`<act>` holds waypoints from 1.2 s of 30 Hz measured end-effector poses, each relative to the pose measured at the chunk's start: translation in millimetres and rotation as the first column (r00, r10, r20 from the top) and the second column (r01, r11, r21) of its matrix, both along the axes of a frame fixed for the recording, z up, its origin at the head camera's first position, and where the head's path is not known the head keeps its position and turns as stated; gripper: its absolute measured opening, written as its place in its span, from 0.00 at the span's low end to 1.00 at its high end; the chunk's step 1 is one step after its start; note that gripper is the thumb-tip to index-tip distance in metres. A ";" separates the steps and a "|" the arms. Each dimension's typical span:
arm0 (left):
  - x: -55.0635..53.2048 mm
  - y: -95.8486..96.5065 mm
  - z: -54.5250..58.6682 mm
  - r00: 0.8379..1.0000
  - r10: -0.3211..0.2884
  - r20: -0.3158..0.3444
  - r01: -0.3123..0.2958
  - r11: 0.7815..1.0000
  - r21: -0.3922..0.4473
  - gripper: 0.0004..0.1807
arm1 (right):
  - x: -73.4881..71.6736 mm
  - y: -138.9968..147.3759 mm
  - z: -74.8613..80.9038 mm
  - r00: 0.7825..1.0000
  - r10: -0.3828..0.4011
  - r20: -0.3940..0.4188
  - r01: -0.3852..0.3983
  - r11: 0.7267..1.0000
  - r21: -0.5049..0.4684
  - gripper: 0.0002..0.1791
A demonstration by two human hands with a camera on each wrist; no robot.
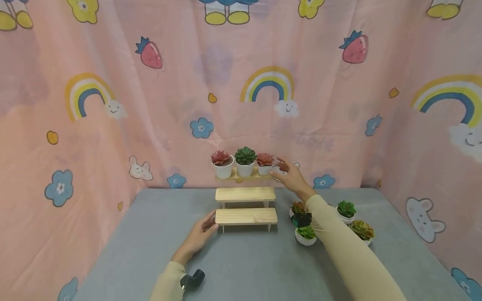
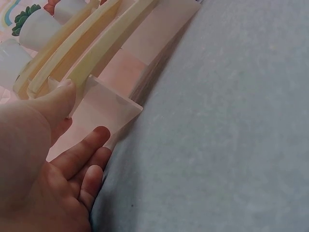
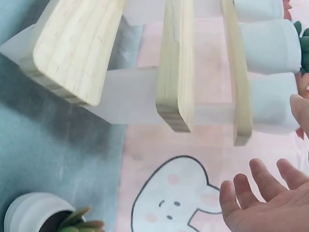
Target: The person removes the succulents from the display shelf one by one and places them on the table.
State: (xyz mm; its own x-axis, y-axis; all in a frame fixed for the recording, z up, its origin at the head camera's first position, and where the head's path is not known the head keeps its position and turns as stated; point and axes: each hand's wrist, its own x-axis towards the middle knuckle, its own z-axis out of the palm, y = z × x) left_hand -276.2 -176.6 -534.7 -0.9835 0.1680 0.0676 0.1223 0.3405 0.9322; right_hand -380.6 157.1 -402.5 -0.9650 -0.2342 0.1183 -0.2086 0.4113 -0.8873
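Observation:
A three-step wooden display stand point(image 1: 245, 215) with pale translucent legs stands on the grey table. My left hand point(image 1: 199, 234) holds the left end of its lowest board, the thumb point(image 2: 63, 96) at the board's end and the other fingers beside the side leg. On the top board, white pots hold a pink succulent point(image 1: 222, 161) at left, a green succulent point(image 1: 245, 156) in the middle and another pink succulent point(image 1: 265, 160) at right. My right hand point(image 1: 291, 177) is beside that right pot point(image 3: 273, 102), fingers spread and loosely bent, thumb tip right at its rim.
Right of the stand, several potted succulents stand on the table: a bright green one point(image 1: 306, 234), an orange one point(image 1: 298, 207) partly behind the wrist camera, a dark green one point(image 1: 346, 210) and a yellowish one point(image 1: 362, 230) by the right sleeve. A pink patterned curtain point(image 1: 241, 54) hangs behind.

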 end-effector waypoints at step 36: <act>-0.4 -2.9 0.2 0.999 -0.045 -0.019 0.045 0.999 -0.001 0.33 | 24.5 12.8 11.7 0.993 0.032 -0.115 -0.027 0.998 0.049 0.34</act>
State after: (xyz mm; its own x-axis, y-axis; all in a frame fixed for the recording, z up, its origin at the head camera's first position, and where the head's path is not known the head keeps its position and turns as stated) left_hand -276.6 -179.5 -534.5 -0.9735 0.2120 0.0860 0.1551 0.3348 0.9294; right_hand -356.1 169.9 -390.8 -0.9381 -0.2704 0.2164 -0.3210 0.4442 -0.8364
